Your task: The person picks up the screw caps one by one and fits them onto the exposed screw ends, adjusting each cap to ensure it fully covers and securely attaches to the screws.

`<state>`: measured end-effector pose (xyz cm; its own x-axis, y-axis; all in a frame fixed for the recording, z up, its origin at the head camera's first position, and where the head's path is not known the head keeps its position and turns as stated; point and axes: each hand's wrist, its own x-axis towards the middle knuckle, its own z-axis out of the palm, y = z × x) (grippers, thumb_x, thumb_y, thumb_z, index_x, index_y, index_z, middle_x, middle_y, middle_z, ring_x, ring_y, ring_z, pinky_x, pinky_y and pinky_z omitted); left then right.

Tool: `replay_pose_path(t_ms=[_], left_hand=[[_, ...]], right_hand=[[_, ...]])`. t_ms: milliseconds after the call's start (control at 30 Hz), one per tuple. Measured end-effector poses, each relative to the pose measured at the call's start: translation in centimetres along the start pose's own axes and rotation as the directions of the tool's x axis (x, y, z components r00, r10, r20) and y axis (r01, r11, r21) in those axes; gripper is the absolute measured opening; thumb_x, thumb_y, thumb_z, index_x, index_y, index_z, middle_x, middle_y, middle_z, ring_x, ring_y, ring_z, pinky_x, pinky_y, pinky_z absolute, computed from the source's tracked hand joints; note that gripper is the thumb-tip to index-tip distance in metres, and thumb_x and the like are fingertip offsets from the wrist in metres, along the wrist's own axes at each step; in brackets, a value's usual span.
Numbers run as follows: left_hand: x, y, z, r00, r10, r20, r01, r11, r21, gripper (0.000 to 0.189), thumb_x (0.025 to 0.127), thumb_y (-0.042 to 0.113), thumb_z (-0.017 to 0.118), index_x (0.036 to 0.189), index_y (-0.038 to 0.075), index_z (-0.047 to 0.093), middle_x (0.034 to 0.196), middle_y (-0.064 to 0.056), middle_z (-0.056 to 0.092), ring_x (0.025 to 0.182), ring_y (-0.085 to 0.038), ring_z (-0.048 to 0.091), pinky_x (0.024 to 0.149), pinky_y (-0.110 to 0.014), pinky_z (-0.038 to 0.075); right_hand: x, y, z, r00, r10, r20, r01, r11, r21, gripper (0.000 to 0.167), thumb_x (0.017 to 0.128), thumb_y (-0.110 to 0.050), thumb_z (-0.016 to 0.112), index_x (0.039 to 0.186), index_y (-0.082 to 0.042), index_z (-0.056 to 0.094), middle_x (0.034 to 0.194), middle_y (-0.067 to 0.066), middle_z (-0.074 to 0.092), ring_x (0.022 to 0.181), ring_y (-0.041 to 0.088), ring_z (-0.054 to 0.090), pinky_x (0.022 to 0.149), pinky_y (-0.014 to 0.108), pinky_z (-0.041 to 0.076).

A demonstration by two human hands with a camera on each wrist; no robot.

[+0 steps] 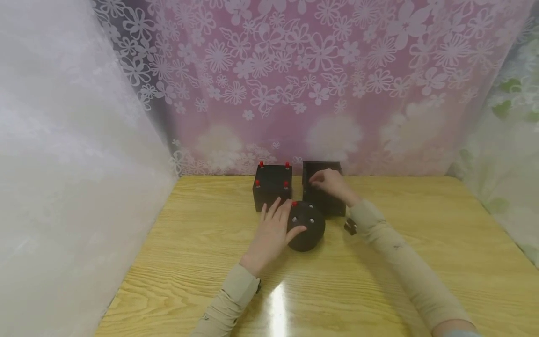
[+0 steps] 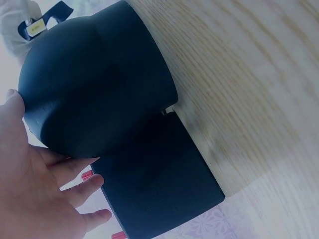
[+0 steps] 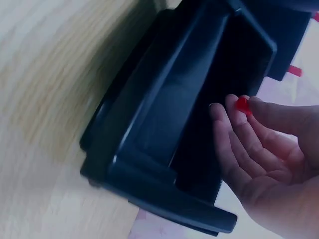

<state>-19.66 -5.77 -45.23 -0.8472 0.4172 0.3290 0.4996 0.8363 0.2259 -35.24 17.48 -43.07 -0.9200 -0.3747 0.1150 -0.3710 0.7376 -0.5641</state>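
Note:
My left hand (image 1: 269, 236) rests against a round black block (image 1: 306, 236), thumb on its top edge and fingers fairly straight along its side. On the block's top are one red knob (image 1: 294, 204) and several silver studs (image 1: 311, 220). Above an open-topped black box (image 1: 322, 206), my right hand (image 1: 330, 183) pinches a small red knob (image 3: 243, 104) between thumb and fingers; the right wrist view shows it best. The box's hollow inside is dark, so its contents cannot be made out.
A square black block (image 1: 273, 175) with several red knobs on top stands left of the open box, close to my left fingertips. All stand on a wood-grain table (image 1: 189, 252). A pink flowered curtain (image 1: 273, 93) hangs behind its back edge.

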Motion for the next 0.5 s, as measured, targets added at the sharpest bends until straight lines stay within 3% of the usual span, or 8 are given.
replay_pose_path(t_ms=[267,500], left_hand=[[-0.1,0.0,0.1,1.0,-0.009,0.011,0.009,1.0,0.002,0.083,0.099,0.062,0.046,0.159,0.007,0.029,0.16,-0.008,0.04,0.153,-0.028,0.025,0.124,-0.055,0.017],[-0.1,0.0,0.2,1.0,-0.009,0.001,0.009,1.0,-0.005,0.083,0.099,0.063,0.047,0.158,0.007,0.03,0.16,-0.008,0.041,0.153,-0.028,0.025,0.124,-0.056,0.017]], right_hand=[[-1.6,-0.7,-0.3,0.999,0.039,0.032,-0.046,0.967,0.249,0.024,0.102,-0.007,0.059,0.119,0.008,0.067,0.113,0.027,0.071,0.094,0.035,0.073,0.084,0.042,0.06],[-3.2,-1.2,-0.2,0.999,0.023,-0.036,-0.007,0.919,0.395,0.027,0.103,-0.006,0.058,0.122,0.012,0.064,0.116,0.03,0.068,0.101,0.041,0.07,0.09,0.046,0.058]])
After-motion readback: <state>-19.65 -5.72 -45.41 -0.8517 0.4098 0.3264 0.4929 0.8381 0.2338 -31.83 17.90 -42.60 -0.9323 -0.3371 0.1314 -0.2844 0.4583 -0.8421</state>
